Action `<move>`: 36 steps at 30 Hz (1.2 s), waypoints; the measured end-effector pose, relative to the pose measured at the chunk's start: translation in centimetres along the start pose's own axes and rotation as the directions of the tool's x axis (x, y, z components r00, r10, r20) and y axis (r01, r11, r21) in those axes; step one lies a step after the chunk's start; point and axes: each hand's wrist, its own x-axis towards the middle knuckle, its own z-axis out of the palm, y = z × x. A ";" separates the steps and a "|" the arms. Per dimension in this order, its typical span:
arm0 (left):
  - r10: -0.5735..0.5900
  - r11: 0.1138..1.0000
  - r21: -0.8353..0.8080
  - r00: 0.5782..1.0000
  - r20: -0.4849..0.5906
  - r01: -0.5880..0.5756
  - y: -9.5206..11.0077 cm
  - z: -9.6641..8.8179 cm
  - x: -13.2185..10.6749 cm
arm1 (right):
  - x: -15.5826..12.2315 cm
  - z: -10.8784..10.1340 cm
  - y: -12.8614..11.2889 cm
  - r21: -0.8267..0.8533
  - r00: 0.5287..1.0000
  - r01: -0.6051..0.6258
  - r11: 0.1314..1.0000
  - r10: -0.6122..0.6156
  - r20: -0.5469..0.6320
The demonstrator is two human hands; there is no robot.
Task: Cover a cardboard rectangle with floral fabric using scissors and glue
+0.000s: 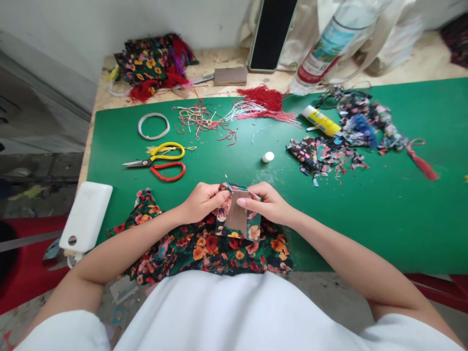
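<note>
Both hands hold a small piece of cardboard [237, 217] partly wrapped in dark floral fabric. My left hand [204, 201] pinches the fabric at its upper left corner. My right hand [268, 202] grips the upper right side, with the thumb lying on the bare brown cardboard. The fabric edges are folded over the sides of the card. Beneath it, a larger piece of floral fabric [197, 251] with red and orange flowers spreads along the front edge of the table. A white cap [268, 157] stands just beyond the hands.
Scissors [157, 163] with yellow and red handles lie at left, below a tape ring [153, 126]. A glue stick [321, 121] rests near fabric scraps [325, 153]. Red tassels [261, 102], a bottle [329, 48], a phone [273, 34] and a white power bank [86, 214] surround the mat.
</note>
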 end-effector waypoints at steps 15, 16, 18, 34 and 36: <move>-0.036 0.972 -0.231 0.999 0.013 0.038 0.0 0.1 0.1 | 0.2 -0.3 0.1 0.043 0.999 0.045 0.998 -0.046 0.006; -0.041 0.971 -0.234 0.999 0.035 0.048 0.0 0.0 0.1 | 0.2 -0.4 0.1 0.037 0.998 0.058 0.998 -0.059 0.027; -0.048 0.969 -0.237 0.996 0.077 0.065 0.0 -0.1 0.1 | 0.2 -0.5 0.2 0.016 0.995 0.077 0.997 -0.078 0.063; -0.028 0.957 -0.277 0.979 0.203 0.085 -0.4 -0.4 0.2 | 0.2 -0.4 0.5 -0.049 0.988 0.100 0.994 -0.093 0.121; -0.040 0.955 -0.282 0.982 0.182 0.091 -0.2 -0.4 0.2 | 0.2 -0.4 0.4 -0.060 0.988 0.112 0.992 -0.105 0.115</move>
